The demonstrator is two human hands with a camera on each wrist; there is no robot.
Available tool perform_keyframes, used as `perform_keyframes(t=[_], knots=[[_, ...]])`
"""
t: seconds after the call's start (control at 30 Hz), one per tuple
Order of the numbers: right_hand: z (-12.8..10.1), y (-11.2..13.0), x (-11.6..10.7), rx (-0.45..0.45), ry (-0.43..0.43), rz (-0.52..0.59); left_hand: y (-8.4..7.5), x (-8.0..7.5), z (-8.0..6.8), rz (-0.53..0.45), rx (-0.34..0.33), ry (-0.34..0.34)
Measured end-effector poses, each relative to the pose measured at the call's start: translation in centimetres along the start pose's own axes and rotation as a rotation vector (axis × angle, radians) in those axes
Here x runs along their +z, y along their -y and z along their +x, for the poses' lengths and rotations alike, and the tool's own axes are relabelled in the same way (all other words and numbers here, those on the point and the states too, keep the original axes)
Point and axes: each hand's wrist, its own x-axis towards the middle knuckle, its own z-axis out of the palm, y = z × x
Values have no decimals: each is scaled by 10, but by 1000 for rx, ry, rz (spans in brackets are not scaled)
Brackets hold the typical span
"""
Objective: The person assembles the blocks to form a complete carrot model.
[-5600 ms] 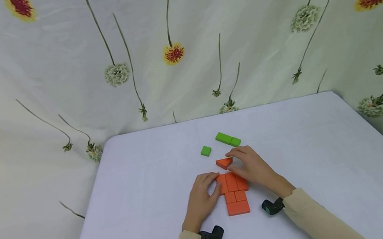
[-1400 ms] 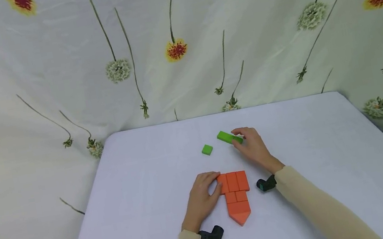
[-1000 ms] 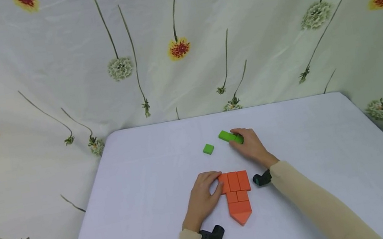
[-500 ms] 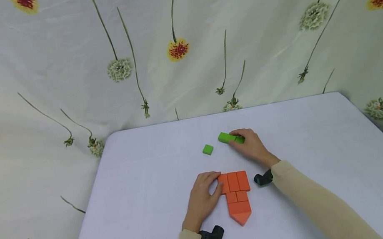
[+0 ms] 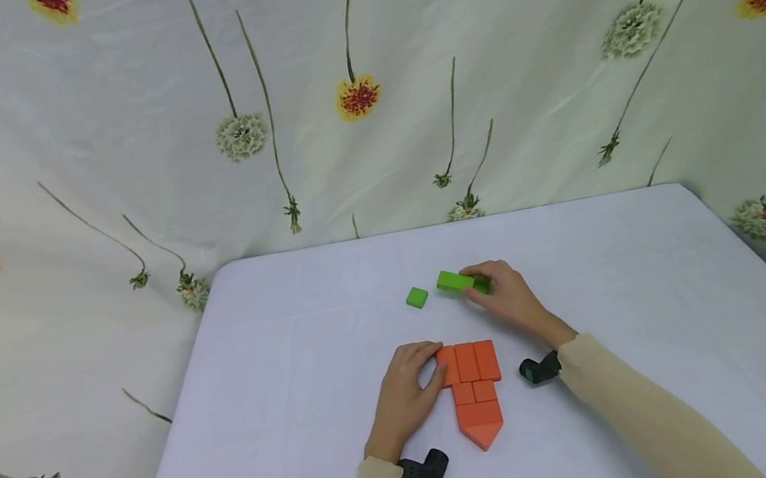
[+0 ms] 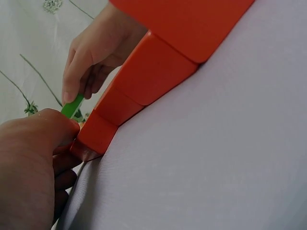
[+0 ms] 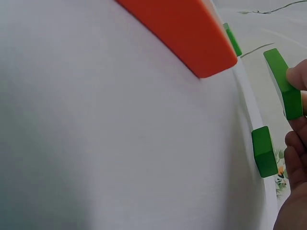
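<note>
On the table lies a flat arrangement of orange blocks: a wide row at the far end, a narrower column below and a triangular block [image 5: 483, 435] pointing toward the body. My left hand [image 5: 401, 401] holds the row's leftmost orange block [image 5: 448, 367], thumb and fingertips at its left side. Beyond the row, my right hand [image 5: 509, 298] pinches a long green block [image 5: 452, 280], raised off the table in the right wrist view. A smaller green block [image 7: 264, 151] stands below that hand, partly hidden behind the fingers in the head view.
A small green block [image 5: 416, 298] lies left of the right hand. The white table [image 5: 287, 390] ends at its far edge against a cloth [image 5: 310, 166] printed with flowers. Black wrist cameras [image 5: 425, 469] sit on both wrists.
The triangle moved from beyond the row to the column's near end. The right hand reached the green blocks and has lifted the long one slightly nearer. The left hand stayed put.
</note>
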Motion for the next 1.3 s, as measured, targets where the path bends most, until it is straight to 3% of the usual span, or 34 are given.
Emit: perform_keyframes(t=[0.6, 0.87, 1.3], knots=[[-40, 2, 2, -60, 142, 70, 2, 1, 0, 12, 22, -16], [-46, 3, 2, -89, 177, 44, 1, 1, 0, 22, 59, -43], [-48, 5, 1, -124, 245, -2, 1, 1, 1, 11, 12, -4]])
